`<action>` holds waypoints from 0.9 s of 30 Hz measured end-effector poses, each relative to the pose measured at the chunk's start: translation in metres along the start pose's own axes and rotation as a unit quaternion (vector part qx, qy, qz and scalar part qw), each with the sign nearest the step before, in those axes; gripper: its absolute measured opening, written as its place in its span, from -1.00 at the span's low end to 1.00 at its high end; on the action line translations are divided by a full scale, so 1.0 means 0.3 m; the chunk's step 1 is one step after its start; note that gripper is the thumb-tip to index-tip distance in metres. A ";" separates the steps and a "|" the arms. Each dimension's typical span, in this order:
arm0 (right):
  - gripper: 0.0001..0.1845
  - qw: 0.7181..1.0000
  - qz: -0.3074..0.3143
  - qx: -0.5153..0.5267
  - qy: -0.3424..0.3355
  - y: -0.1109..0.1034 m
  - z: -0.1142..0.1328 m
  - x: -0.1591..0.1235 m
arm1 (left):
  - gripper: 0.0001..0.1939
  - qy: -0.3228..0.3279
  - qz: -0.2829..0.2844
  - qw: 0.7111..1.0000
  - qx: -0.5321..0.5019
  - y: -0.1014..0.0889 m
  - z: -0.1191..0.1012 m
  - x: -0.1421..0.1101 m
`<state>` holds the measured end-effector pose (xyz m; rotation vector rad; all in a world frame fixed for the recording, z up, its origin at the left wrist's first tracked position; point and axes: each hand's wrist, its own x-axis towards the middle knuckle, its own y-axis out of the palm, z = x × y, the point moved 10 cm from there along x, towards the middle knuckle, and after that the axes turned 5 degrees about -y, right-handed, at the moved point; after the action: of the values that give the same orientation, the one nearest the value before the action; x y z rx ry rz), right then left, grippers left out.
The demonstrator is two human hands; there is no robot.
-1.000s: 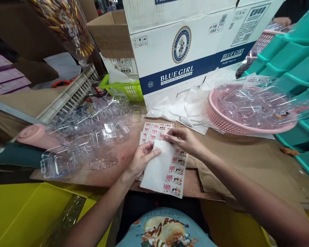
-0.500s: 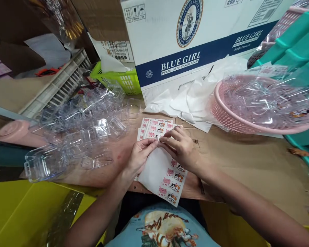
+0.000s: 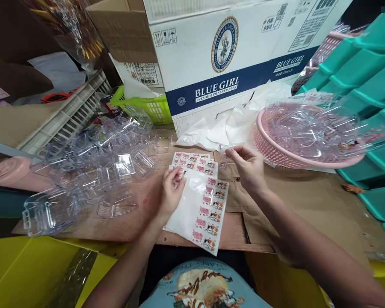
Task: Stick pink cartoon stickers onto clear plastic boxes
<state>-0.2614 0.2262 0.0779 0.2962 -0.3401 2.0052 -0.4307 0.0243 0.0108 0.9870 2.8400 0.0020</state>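
A sticker sheet with pink print and cartoon cats lies near the table's front edge, its left part bare white. More printed sheets lie under and behind it. My left hand is over the sheet's upper left edge, fingers closed together; what they hold, if anything, I cannot make out. Raised to the right of the sheets, my right hand pinches a small clear sticker with faint pink print between thumb and forefinger.
Clear plastic containers are heaped at left beside a pink cup-like object. A pink basket of clear plastic pieces stands right, near stacked teal bins. Behind are a beer carton, a green basket and white paper.
My hands were together over the sheet. My right hand has moved right and away with the sticker, while my left has stayed by the sheet. The view has shifted slightly.
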 end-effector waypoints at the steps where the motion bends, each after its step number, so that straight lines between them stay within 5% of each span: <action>1: -0.82 0.998 -0.009 -0.033 -0.049 -0.008 0.051 -0.006 | -0.62 0.035 0.002 0.999 0.021 0.016 -0.037 -0.011; 3: -0.84 0.980 0.025 -0.109 -0.164 0.034 0.166 -0.050 | -0.58 0.051 0.076 0.996 0.015 0.100 -0.084 -0.044; 5: -0.87 0.944 0.120 -0.165 -0.258 0.128 0.247 -0.124 | -0.58 -0.008 0.186 0.981 -0.062 0.201 -0.088 -0.084; 7: -0.83 0.927 0.195 -0.163 -0.277 0.185 0.266 -0.182 | -0.56 -0.081 0.232 0.956 -0.161 0.246 -0.079 -0.112; 9: -0.76 0.954 0.177 -0.111 -0.217 0.156 0.238 -0.177 | -0.56 -0.123 0.217 0.941 -0.228 0.231 -0.065 -0.119; 12: -0.70 0.993 0.119 -0.008 -0.021 0.085 0.105 -0.138 | -0.57 -0.133 0.209 0.934 -0.258 0.194 -0.058 -0.131; 16: -0.50 0.950 0.181 0.144 0.211 0.148 -0.036 -0.184 | -0.57 -0.100 0.225 0.934 -0.258 0.189 -0.072 -0.153; 19: -0.57 0.941 0.189 0.172 0.220 0.173 -0.022 -0.206 | -0.56 -0.052 0.221 0.955 -0.190 0.177 -0.081 -0.179; 21: -0.67 0.971 0.152 0.116 0.143 0.130 0.033 -0.191 | -0.50 0.036 0.192 0.978 -0.070 0.115 -0.117 -0.210; 23: -0.77 0.995 0.086 0.040 0.036 0.053 0.113 -0.173 | -0.42 0.166 0.098 0.976 0.103 -0.018 -0.195 -0.261; 25: -0.86 0.999 0.040 -0.006 -0.035 -0.005 0.170 -0.171 | -0.40 0.279 -0.044 0.920 0.273 -0.189 -0.294 -0.339; 27: -0.88 0.998 0.046 0.003 -0.031 -0.007 0.169 -0.180 | -0.48 0.324 -0.144 0.848 0.394 -0.340 -0.365 -0.400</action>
<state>-0.2330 0.1638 0.1060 0.3524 -0.3918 2.0919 -0.4145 -0.1254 0.1299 0.7111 3.6719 -1.1586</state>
